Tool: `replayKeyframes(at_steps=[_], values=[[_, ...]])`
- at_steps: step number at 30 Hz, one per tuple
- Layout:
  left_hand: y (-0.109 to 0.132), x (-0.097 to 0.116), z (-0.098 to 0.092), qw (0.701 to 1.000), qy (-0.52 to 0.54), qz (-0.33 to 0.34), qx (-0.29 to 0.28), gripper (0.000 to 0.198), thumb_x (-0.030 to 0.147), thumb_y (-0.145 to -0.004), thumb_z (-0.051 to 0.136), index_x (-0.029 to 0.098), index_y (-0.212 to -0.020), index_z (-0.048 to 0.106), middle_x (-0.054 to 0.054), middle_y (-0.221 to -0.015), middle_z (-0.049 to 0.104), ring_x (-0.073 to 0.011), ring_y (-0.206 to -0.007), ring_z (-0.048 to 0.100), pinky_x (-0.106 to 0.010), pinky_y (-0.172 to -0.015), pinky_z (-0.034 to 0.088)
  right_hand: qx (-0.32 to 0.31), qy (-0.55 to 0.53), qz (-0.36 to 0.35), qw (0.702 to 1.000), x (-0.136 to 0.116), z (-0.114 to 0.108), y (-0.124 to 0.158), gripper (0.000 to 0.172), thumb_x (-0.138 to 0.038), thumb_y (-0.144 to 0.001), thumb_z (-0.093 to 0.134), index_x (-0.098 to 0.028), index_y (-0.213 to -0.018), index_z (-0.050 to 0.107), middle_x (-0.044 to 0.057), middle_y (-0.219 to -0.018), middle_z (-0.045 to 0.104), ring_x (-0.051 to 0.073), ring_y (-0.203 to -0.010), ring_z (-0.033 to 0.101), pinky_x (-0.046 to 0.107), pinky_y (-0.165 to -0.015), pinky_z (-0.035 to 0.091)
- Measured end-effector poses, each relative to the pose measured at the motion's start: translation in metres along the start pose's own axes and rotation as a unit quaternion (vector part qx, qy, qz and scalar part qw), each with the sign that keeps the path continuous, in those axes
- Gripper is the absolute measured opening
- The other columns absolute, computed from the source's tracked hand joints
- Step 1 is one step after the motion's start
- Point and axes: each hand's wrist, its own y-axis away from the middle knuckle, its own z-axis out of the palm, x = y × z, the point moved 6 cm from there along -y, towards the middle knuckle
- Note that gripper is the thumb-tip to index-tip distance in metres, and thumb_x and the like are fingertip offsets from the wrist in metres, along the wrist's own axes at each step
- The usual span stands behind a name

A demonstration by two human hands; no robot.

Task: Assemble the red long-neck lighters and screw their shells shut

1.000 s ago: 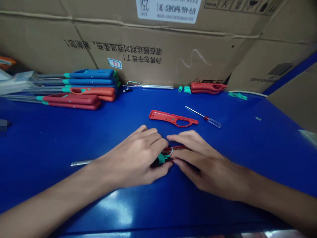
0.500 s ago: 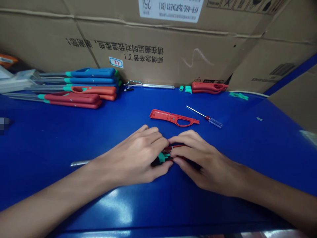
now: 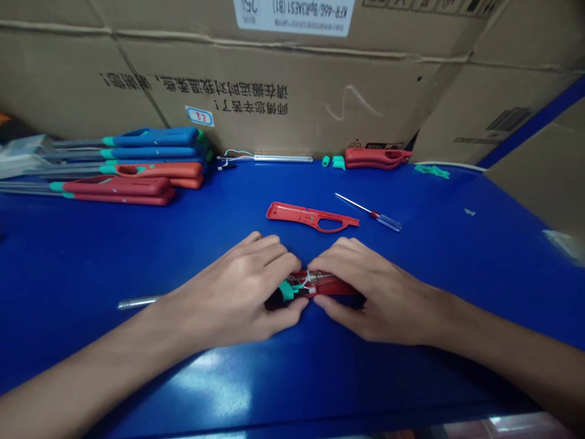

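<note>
My left hand and my right hand meet at the middle of the blue table, both closed on an opened red lighter body. Its teal and black inner parts and thin wires show between my fingertips. A metal tube sticks out to the left from under my left hand. Beyond my hands lies a loose red half shell with a trigger opening, and a small screwdriver with a clear handle lies to its right.
A stack of finished long lighters in blue, orange and red lies at the back left. A metal tube with wires, teal caps and another red handle lie along the cardboard boxes that wall the back.
My hands stay together on the lighter body; my right fingers have shifted so more of its red shell shows. The camera has turned slightly, moving the whole scene a little left.
</note>
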Motion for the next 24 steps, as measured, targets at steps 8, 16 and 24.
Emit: replayKeyframes(at_steps=[8, 16, 24], values=[[-0.001, -0.009, -0.008, 0.989, 0.086, -0.066, -0.098, 0.017, 0.028, -0.089, 0.059, 0.021, -0.104, 0.065, -0.002, -0.094, 0.067, -0.0184, -0.088, 0.060, -0.032, -0.080, 0.044, 0.019, -0.035, 0.011, 0.999, 0.005, -0.005, 0.002, 0.017, -0.018, -0.095, 0.055, -0.019, -0.111, 0.058, 0.007, -0.108, 0.065, 0.018, -0.101, 0.060, 0.032, -0.091, 0.049], [-0.001, -0.017, -0.003, 0.977, 0.135, -0.080, -0.145, 0.017, 0.022, -0.096, 0.053, 0.025, -0.100, 0.069, 0.002, -0.090, 0.070, -0.0145, -0.083, 0.061, -0.026, -0.072, 0.041, 0.014, -0.056, 0.007, 0.998, 0.006, -0.003, 0.003, 0.015, -0.018, -0.095, 0.056, -0.018, -0.110, 0.059, 0.007, -0.109, 0.065, 0.017, -0.099, 0.062, 0.029, -0.090, 0.049], [-0.002, -0.016, -0.001, 0.983, 0.116, -0.056, -0.129, 0.017, 0.014, -0.094, 0.054, 0.022, -0.093, 0.069, 0.003, -0.082, 0.068, -0.0143, -0.076, 0.058, -0.028, -0.073, 0.037, 0.015, -0.058, 0.003, 0.998, 0.005, -0.004, 0.003, 0.019, -0.019, -0.096, 0.056, -0.017, -0.115, 0.059, 0.007, -0.109, 0.065, 0.017, -0.101, 0.062, 0.030, -0.091, 0.050]])
